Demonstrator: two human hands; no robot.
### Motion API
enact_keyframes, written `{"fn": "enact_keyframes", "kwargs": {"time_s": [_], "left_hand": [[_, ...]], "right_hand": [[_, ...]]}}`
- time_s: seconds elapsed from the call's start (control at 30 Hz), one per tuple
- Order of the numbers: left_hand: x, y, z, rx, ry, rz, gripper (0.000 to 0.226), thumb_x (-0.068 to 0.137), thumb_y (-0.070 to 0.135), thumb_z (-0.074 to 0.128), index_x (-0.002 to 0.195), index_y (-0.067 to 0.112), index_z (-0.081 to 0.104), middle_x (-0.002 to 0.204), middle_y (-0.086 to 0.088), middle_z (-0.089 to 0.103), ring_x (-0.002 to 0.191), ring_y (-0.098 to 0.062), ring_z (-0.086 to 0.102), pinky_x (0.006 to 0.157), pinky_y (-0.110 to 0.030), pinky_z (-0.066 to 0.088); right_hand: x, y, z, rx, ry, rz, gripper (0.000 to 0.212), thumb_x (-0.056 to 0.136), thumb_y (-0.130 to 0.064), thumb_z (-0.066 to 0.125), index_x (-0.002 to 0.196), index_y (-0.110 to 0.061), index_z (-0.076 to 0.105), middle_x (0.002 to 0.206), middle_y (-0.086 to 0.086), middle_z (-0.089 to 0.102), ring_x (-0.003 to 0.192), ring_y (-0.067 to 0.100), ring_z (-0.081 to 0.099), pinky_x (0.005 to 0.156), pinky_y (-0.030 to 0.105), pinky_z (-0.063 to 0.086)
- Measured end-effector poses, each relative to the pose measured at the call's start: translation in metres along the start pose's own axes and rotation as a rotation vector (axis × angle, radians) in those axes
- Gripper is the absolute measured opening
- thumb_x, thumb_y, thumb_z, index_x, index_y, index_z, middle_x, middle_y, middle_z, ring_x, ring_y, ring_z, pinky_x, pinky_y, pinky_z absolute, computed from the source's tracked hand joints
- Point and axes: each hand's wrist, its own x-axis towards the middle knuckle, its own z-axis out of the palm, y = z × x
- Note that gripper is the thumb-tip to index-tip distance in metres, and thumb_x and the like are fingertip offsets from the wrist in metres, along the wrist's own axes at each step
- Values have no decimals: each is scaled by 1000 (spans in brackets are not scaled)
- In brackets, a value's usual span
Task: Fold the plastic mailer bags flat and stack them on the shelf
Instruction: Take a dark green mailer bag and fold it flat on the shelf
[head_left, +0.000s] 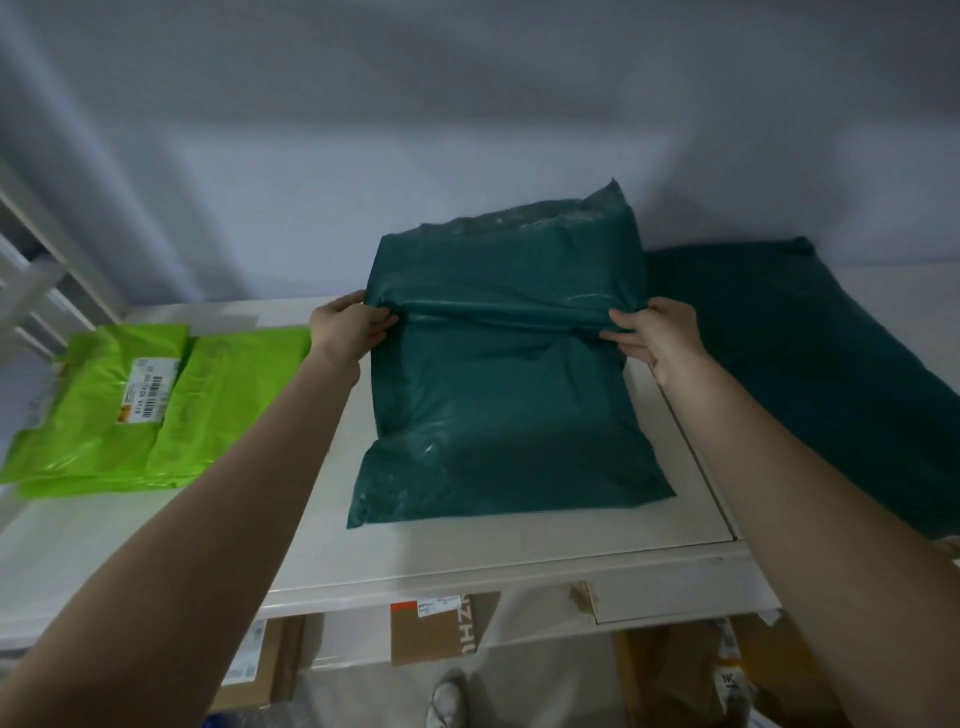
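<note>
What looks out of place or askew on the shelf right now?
Nothing looks spilled or damaged. The dark green mailer, pinched by the left hand and right hand, has a bunched ridge mid-fold and its far end stands up crumpled. The lime green mailers lie slightly fanned, edges not aligned.

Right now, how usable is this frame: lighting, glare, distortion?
Head view: dim and soft; faint glare on the dark green mailer; wide-angle bends the shelf edge and stretches both forearms; the barcode label on the lime bags is unreadable.
</note>
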Motion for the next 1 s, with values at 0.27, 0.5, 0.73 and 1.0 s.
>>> {"fn": "enact_keyframes", "kwargs": {"time_s": [0.27, 0.5, 0.73, 1.0], "left_hand": [[0, -17, -7, -226, -97, -31, 15, 82, 2, 45, 81, 11, 57, 80, -4, 54, 83, -20, 60, 80, -25, 53], [2, -32, -16, -153, -91, 32, 34, 78, -15, 31, 76, 11, 53, 80, -3, 65, 77, -21, 61, 73, -26, 54], [1, -40, -34, 34, -222, 88, 24, 99, 10, 38, 108, 23, 55, 109, 0, 60, 101, -11, 61, 87, -29, 49], [-17, -32, -35, 559, -128, 139, 63, 81, 10, 71, 135, 9, 38, 136, -10, 40, 116, -20, 46, 87, -28, 44]], "right_hand": [[-8, 4, -4, 293, -54, 81, 20, 87, -15, 38, 75, -17, 54, 87, 4, 60, 90, 24, 59, 82, 34, 39], [-9, 14, -10, 326, -34, 98, 49, 94, -57, 31, 100, -20, 62, 109, 4, 67, 107, 20, 59, 101, 32, 27], [-18, 22, -10, 201, -58, 127, 38, 99, -17, 41, 134, -3, 48, 127, 12, 58, 106, 24, 59, 94, 30, 45], [-13, 27, -30, -311, -88, -62, 50, 83, -16, 70, 128, -8, 49, 128, 11, 51, 98, 18, 56, 65, 19, 46]]}}
